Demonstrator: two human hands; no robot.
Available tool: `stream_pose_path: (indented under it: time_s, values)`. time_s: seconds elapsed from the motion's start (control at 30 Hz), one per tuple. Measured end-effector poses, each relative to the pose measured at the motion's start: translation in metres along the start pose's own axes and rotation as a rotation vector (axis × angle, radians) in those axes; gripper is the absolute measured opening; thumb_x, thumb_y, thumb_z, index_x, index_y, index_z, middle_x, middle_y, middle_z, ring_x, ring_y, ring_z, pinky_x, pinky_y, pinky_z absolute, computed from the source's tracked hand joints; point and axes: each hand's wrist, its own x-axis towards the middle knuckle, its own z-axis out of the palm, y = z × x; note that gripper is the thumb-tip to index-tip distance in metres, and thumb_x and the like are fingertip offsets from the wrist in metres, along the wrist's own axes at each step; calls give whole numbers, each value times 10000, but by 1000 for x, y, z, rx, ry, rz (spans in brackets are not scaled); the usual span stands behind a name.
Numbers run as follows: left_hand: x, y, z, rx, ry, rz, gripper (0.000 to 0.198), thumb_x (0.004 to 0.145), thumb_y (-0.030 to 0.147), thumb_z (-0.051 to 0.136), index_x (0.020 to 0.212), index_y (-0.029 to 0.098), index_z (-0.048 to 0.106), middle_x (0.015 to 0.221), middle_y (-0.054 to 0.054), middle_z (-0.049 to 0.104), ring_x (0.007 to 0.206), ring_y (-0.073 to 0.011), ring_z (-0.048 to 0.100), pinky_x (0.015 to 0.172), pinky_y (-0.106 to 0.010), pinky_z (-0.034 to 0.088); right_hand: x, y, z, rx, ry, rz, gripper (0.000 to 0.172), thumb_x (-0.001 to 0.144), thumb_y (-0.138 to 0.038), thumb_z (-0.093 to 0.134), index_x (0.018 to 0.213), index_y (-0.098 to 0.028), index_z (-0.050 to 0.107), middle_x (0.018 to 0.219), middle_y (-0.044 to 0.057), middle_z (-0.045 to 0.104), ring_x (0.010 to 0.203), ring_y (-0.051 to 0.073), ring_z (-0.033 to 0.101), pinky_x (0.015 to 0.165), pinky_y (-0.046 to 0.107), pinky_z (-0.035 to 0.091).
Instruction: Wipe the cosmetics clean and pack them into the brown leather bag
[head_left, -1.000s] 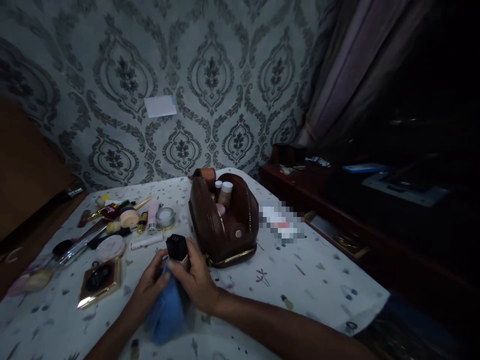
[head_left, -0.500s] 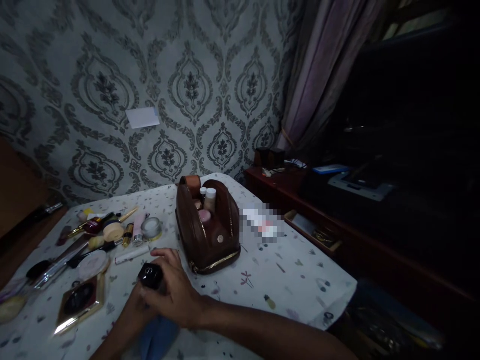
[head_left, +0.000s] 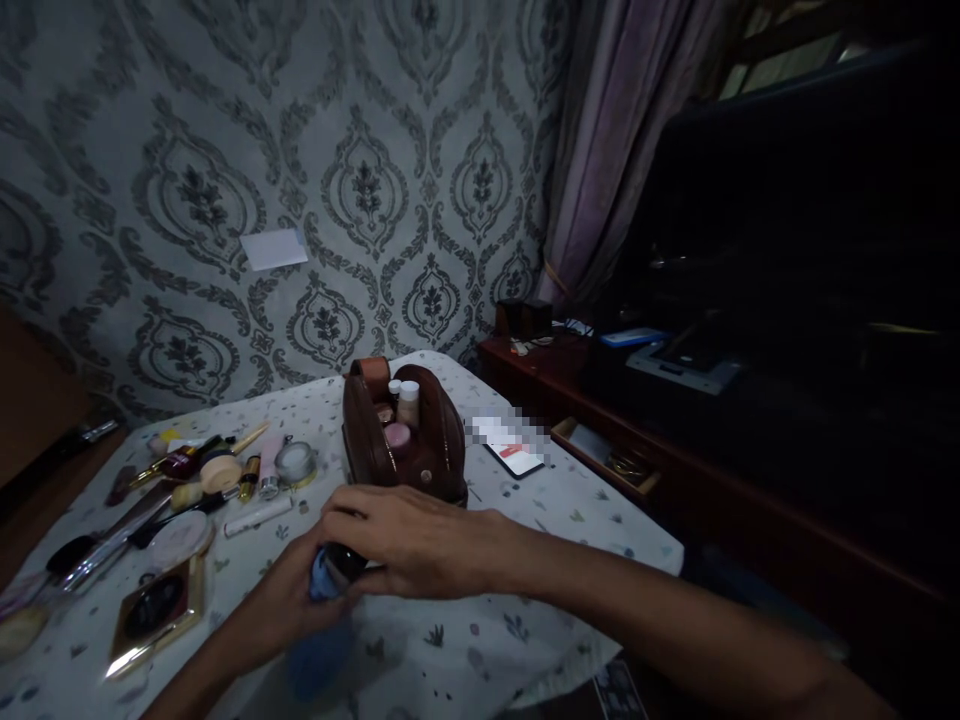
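My right hand [head_left: 405, 540] is closed over a small black-capped cosmetic bottle [head_left: 343, 565] just above the table, fingers wrapped across its top. My left hand [head_left: 289, 605] grips a blue cloth [head_left: 319, 640] that is pressed against the bottle from below. Right behind my hands stands a brown leather makeup bag [head_left: 401, 440], open at the top, with two white-capped bottles [head_left: 405, 398] and a pink jar inside. Most of the bottle is hidden under my fingers.
Several cosmetics lie at the left of the patterned tablecloth [head_left: 525, 610]: brushes [head_left: 112, 530], a round compact [head_left: 180, 535], a gold-framed palette [head_left: 154, 610], a glass jar [head_left: 295, 462]. A phone [head_left: 514, 452] lies right of the bag. A dark wooden cabinet [head_left: 675, 470] stands at the right.
The bottle went from upright in my fingers to lying low under my right hand, which now covers it. The camera turned right, shifting the table and bag leftward.
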Motion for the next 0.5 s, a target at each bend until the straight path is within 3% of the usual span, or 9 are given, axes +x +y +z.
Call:
stream_pose_path:
  time_s: [0.17,0.3,0.5]
  values:
    - [20,28,0,-43,-35,6,305,694,314,696,970,189,658,928,-39,710,852,-245,647,746,-327,567,0,-3,-30,-234,-94,10,243,842,-201,714,1027,-137,570,983,89,667,849,214,635,556,288,364]
    - [38,47,-1,-111,10,11,270,671,307,706,907,185,654,867,-32,707,801,-230,646,696,-307,559,5,-3,-47,-388,-157,14,125,850,-54,612,968,-92,631,954,103,677,821,218,653,544,307,345]
    - [57,55,0,-185,124,35,369,660,362,752,973,189,659,931,-51,717,889,-249,659,780,-326,553,12,8,-63,-472,-183,13,122,873,-99,612,985,-81,658,953,112,643,846,238,635,547,307,339]
